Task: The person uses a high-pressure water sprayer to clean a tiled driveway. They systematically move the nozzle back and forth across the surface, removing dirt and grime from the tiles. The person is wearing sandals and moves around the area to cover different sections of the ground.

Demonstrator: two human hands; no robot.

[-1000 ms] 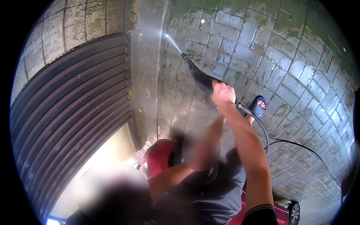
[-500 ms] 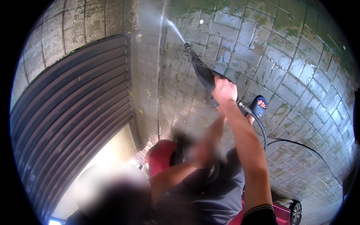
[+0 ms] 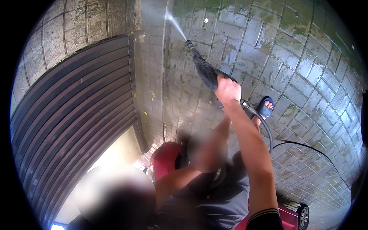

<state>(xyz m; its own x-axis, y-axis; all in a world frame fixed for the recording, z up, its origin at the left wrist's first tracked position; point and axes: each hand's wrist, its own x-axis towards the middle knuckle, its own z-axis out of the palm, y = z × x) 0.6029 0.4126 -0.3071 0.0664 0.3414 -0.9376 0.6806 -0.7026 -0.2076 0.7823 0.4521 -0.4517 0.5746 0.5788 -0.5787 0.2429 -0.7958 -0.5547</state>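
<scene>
My right hand (image 3: 228, 90) is closed round the rear grip of a black pressure washer gun (image 3: 206, 73), its arm stretched forward from the lower right. The gun's nozzle points toward the upper left. A white water jet (image 3: 176, 25) shoots from it and breaks into mist at a straight seam in the paving. My left arm (image 3: 178, 179) comes in from the lower left and runs into a blurred patch. Beyond that patch a bare forearm reaches up toward the gun's underside; the left hand's fingers are hidden there. A grey hose (image 3: 267, 132) leaves the gun's back end.
Wet brick paving (image 3: 264, 57) spreads ahead and right. A dark slatted panel (image 3: 76, 103) fills the left side. My foot in a dark slipper (image 3: 264, 106) stands by the hose. A thin black line (image 3: 322, 153) crosses the ground. A red car's wheel (image 3: 303, 216) shows behind me.
The gun and my right hand have shifted slightly up and left. The jet still flows and its mist has moved a little up the seam.
</scene>
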